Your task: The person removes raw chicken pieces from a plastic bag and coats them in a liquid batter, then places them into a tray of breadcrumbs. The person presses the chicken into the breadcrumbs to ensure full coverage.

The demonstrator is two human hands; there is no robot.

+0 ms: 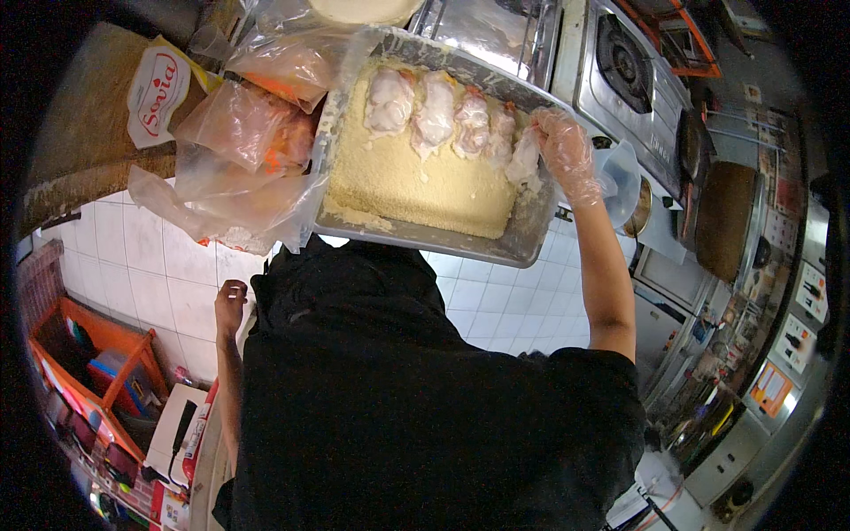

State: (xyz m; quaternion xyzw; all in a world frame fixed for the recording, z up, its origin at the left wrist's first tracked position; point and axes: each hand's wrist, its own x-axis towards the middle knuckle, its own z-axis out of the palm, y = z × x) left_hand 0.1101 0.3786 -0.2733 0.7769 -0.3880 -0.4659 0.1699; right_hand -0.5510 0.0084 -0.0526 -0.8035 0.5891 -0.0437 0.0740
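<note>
My right hand (564, 149), in a clear plastic glove, grips the top end of a wet, batter-coated piece of raw chicken (526, 159). That piece hangs down at the right side of a grey plastic tub (425, 240). Pale breading flour (425, 192) fills much of the tub. Several more coated chicken pieces (435, 113) lie in a row on the flour along the far side. Away from the tub, my left hand (231, 306) hangs low at my left side, bare, fingers loosely curled, with nothing visible in it.
Clear plastic bags (252, 133) of raw meat crowd the tub's left side. A gas stove (627, 79) stands to the right, near a translucent plastic container (617, 182). Behind the tub is a shiny metal surface (491, 33). An orange crate (99, 365) sits at lower left.
</note>
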